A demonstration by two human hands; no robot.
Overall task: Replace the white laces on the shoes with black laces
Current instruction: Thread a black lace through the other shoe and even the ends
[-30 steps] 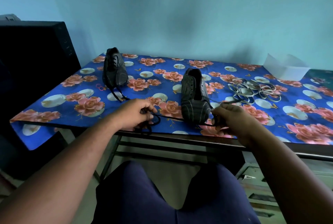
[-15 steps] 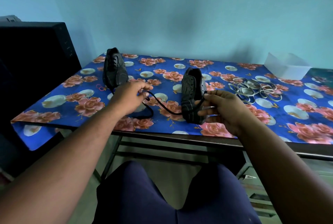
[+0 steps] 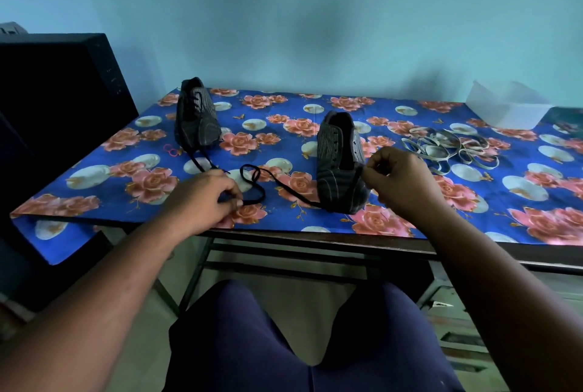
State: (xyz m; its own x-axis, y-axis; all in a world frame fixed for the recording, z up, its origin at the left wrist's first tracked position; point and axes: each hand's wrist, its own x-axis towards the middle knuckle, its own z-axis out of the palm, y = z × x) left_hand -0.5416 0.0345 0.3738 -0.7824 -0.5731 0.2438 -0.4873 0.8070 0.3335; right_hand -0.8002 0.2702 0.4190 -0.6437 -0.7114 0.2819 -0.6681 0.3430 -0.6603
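A black lace (image 3: 277, 181) runs under the toe of the near shoe (image 3: 340, 164) at the table's (image 3: 315, 227) front edge, each hand pinching an end: left grip (image 3: 202, 199), right grip (image 3: 400, 180). Threading the bottom eyelets looks next. The far shoe (image 3: 197, 117) is already laced; white laces (image 3: 448, 148) lie right of the near shoe. Beyond them, the clear tub's (image 3: 504, 107) contents cannot be made out.

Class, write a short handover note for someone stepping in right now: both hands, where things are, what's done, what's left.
Left hand pinches one end of the black lace; right hand pinches the other beside the near shoe.
The lace runs around the shoe's toe, loops lying on the table.
Far shoe already carries a black lace.
White laces lie removed, right.
Left: thread the near shoe's eyelets.
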